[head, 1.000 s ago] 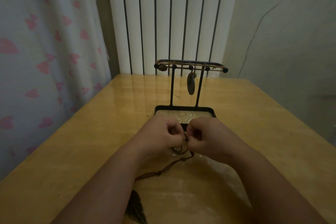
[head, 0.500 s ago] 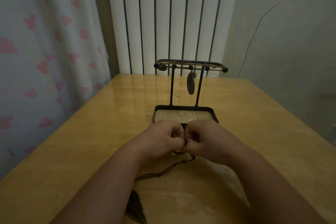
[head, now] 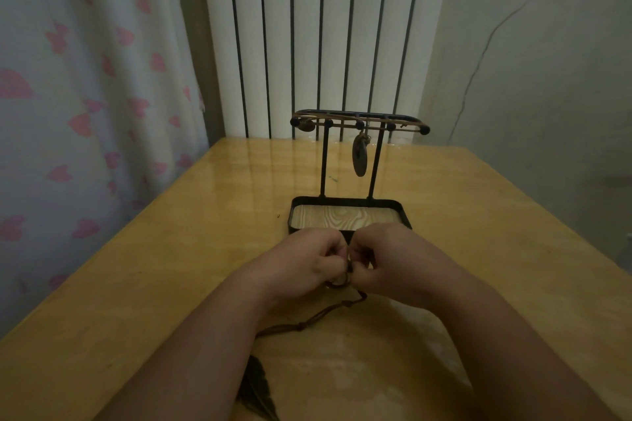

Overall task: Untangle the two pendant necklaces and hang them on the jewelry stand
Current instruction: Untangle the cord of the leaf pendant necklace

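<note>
Both hands are bunched on one dark cord necklace [head: 301,325]. The left hand [head: 304,265] and right hand [head: 390,261] are knuckle to knuckle, fingers curled in tight, pinching the cord between them. From the pinch it trails back toward the person, down to a dark feather pendant [head: 258,386] on the table [head: 154,267]. Just past the knuckles sits the jewelry stand [head: 323,164], its tray showing a wood-grain floor. Above the tray an oval pendant [head: 359,159] hangs off the top bar.

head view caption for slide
Left hand and right hand pinch a cord necklace before the jewelry stand, one pendant hung.
</note>
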The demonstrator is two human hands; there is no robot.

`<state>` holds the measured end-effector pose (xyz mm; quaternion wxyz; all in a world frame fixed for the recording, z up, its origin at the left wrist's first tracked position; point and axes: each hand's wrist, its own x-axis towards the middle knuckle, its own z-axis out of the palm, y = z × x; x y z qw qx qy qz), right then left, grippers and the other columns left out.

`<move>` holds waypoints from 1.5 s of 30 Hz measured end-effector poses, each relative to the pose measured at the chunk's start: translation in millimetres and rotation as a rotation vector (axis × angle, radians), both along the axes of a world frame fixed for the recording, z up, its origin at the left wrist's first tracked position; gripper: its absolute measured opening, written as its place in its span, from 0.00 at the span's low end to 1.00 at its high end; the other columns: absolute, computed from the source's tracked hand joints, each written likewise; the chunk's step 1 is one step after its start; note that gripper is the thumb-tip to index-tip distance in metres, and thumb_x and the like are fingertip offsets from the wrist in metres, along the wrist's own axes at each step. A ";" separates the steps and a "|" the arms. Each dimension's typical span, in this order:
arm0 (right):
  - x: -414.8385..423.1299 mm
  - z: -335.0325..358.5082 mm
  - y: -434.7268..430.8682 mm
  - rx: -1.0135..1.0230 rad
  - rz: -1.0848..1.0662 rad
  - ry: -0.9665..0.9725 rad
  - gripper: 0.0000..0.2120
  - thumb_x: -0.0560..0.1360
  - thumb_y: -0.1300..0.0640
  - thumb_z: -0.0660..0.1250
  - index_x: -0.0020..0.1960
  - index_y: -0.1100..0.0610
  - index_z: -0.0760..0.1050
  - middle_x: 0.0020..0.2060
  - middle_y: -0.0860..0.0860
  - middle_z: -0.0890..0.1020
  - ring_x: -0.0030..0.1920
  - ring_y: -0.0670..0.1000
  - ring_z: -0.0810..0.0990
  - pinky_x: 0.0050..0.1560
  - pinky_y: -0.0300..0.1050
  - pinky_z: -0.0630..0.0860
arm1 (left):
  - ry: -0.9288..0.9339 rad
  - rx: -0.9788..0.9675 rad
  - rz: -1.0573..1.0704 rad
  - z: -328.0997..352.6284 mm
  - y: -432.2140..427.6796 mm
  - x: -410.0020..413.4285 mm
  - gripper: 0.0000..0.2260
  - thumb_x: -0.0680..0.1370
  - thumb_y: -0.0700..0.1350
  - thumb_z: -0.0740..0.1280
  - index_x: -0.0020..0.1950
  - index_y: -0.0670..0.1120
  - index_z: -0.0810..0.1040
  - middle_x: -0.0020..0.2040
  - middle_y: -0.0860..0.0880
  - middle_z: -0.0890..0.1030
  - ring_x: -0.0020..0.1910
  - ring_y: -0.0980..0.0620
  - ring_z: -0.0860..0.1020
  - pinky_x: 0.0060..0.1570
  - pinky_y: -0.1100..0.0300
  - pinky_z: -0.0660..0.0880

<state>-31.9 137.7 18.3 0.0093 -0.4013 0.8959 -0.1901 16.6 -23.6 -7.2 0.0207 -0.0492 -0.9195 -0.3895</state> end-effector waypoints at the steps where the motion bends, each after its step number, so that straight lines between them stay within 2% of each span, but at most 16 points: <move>1: 0.2 -0.4 -1.0 0.016 0.002 0.003 0.04 0.72 0.51 0.67 0.43 0.52 0.76 0.38 0.47 0.77 0.37 0.47 0.75 0.36 0.42 0.74 | 0.000 -0.011 -0.004 0.3 0.3 0.0 0.08 0.75 0.43 0.65 0.39 0.55 0.73 0.38 0.53 0.77 0.37 0.56 0.73 0.36 0.60 0.69; 6: 0.7 -1.2 -3.1 0.054 0.009 0.007 0.05 0.72 0.51 0.66 0.43 0.52 0.75 0.38 0.47 0.76 0.38 0.48 0.75 0.37 0.44 0.75 | 0.003 -0.059 -0.001 2.5 0.8 -1.2 0.08 0.74 0.43 0.67 0.38 0.55 0.73 0.36 0.55 0.75 0.35 0.58 0.72 0.34 0.63 0.67; 13: 3.7 2.0 -5.7 0.102 0.030 0.013 0.05 0.73 0.51 0.65 0.42 0.52 0.72 0.38 0.47 0.74 0.36 0.46 0.72 0.36 0.43 0.71 | -0.049 -0.054 -0.041 -0.9 -0.5 -2.6 0.09 0.75 0.44 0.65 0.38 0.56 0.71 0.38 0.53 0.74 0.37 0.55 0.72 0.37 0.57 0.68; 16: 2.9 0.3 -4.6 0.055 0.013 -0.011 0.04 0.73 0.51 0.65 0.43 0.51 0.72 0.38 0.46 0.74 0.37 0.46 0.73 0.36 0.43 0.72 | -0.061 0.011 -0.043 -0.2 -1.2 -3.4 0.08 0.74 0.45 0.64 0.37 0.56 0.72 0.38 0.53 0.75 0.38 0.54 0.72 0.39 0.54 0.70; 20: 0.5 -1.3 -0.9 -0.031 0.018 -0.016 0.06 0.74 0.52 0.65 0.39 0.49 0.69 0.37 0.45 0.74 0.35 0.44 0.71 0.34 0.38 0.68 | -0.064 0.108 -0.020 0.8 -2.5 -2.3 0.07 0.73 0.47 0.63 0.35 0.58 0.73 0.38 0.53 0.76 0.38 0.53 0.73 0.40 0.52 0.71; 25: -5.0 -7.5 2.4 -0.303 0.005 -0.120 0.07 0.74 0.56 0.64 0.37 0.49 0.70 0.33 0.45 0.74 0.32 0.42 0.70 0.33 0.35 0.67 | -0.106 0.432 0.004 0.4 -2.4 1.0 0.09 0.70 0.46 0.61 0.33 0.58 0.76 0.32 0.54 0.73 0.32 0.54 0.69 0.33 0.58 0.68; 27: -6.5 -7.6 3.5 -0.333 0.011 -0.184 0.07 0.74 0.57 0.65 0.38 0.50 0.72 0.33 0.45 0.75 0.31 0.40 0.70 0.31 0.33 0.68 | -0.103 0.433 0.003 0.4 -2.8 1.8 0.09 0.71 0.46 0.62 0.33 0.58 0.77 0.32 0.54 0.73 0.32 0.55 0.69 0.33 0.59 0.68; 30: -7.8 -5.6 8.1 -0.309 0.015 -0.239 0.04 0.73 0.57 0.67 0.40 0.51 0.75 0.35 0.46 0.77 0.33 0.41 0.73 0.33 0.33 0.72 | -0.094 0.306 0.000 0.2 -4.5 2.6 0.11 0.74 0.45 0.63 0.34 0.59 0.77 0.34 0.55 0.75 0.34 0.55 0.71 0.36 0.57 0.69; 33: -8.6 -5.8 8.8 -0.293 0.003 -0.210 0.04 0.73 0.55 0.69 0.43 0.47 0.79 0.38 0.46 0.80 0.38 0.44 0.77 0.38 0.37 0.75 | -0.086 0.259 0.017 0.1 -4.8 2.4 0.11 0.76 0.44 0.63 0.37 0.58 0.76 0.34 0.55 0.75 0.34 0.55 0.71 0.37 0.55 0.69; 37: -7.9 -5.5 7.6 -0.195 -0.008 -0.145 0.04 0.74 0.54 0.68 0.43 0.46 0.79 0.36 0.44 0.79 0.35 0.41 0.76 0.33 0.33 0.72 | -0.094 0.206 0.032 1.6 -2.0 2.5 0.09 0.77 0.43 0.63 0.40 0.55 0.76 0.35 0.54 0.74 0.35 0.55 0.70 0.37 0.56 0.68; 39: -7.3 -3.3 8.0 -0.223 -0.006 -0.116 0.05 0.74 0.54 0.68 0.41 0.45 0.78 0.35 0.44 0.79 0.35 0.40 0.76 0.33 0.32 0.70 | -0.111 0.237 0.043 2.2 -1.9 2.5 0.10 0.77 0.43 0.62 0.39 0.55 0.76 0.35 0.53 0.74 0.35 0.54 0.70 0.37 0.55 0.68; 43: -9.2 -9.0 5.0 -0.432 0.014 -0.174 0.06 0.75 0.59 0.67 0.41 0.49 0.77 0.33 0.45 0.78 0.32 0.39 0.73 0.33 0.31 0.71 | -0.131 0.456 0.056 2.8 -3.7 1.9 0.13 0.77 0.41 0.61 0.35 0.54 0.77 0.31 0.54 0.72 0.32 0.54 0.68 0.34 0.58 0.67; 45: -10.0 -12.3 3.4 -0.465 0.025 -0.200 0.06 0.75 0.59 0.66 0.41 0.50 0.77 0.34 0.45 0.77 0.32 0.39 0.72 0.34 0.31 0.71 | -0.114 0.471 0.056 3.3 -3.8 2.4 0.12 0.78 0.40 0.61 0.37 0.52 0.77 0.32 0.52 0.73 0.32 0.54 0.69 0.34 0.58 0.68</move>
